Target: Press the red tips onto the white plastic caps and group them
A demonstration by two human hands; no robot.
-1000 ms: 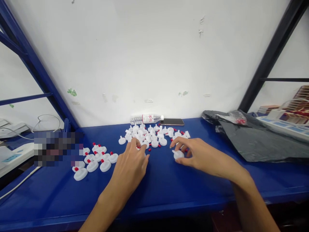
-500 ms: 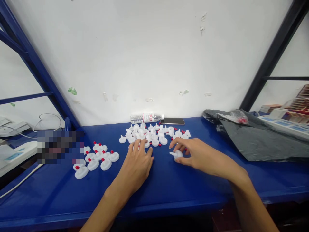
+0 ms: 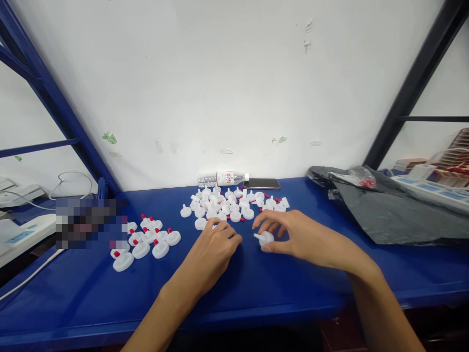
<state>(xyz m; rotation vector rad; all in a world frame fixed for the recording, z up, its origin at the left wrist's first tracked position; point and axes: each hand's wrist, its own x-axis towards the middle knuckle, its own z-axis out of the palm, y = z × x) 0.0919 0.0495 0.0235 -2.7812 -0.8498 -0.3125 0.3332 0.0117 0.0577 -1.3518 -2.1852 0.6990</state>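
Observation:
My right hand (image 3: 287,232) grips a white plastic nozzle cap (image 3: 265,238) between thumb and fingers, its thin spout pointing left. No red tip shows on that spout. To its left, my left hand (image 3: 220,244) hovers low over the blue table with fingers curled towards the thumb; whatever is in them is hidden. Just behind the left fingers lies a loose nozzle cap (image 3: 200,223). Beyond both hands spreads a pile of similar white caps (image 3: 235,215), with small red tips scattered among them. On the left stands a group of white caps fitted with red tips (image 3: 160,249).
A clear plastic bottle (image 3: 223,179) lies along the wall beside a dark phone (image 3: 262,184). At right, a grey plastic bag (image 3: 388,210) covers part of the blue table (image 3: 278,293). A power strip (image 3: 29,234) and cable are at far left. Blue posts flank the table.
My left hand has drawn back slightly from the pile and to the right, its fingers curling in. My right hand has brought its nozzle cap a little leftward and nearer me.

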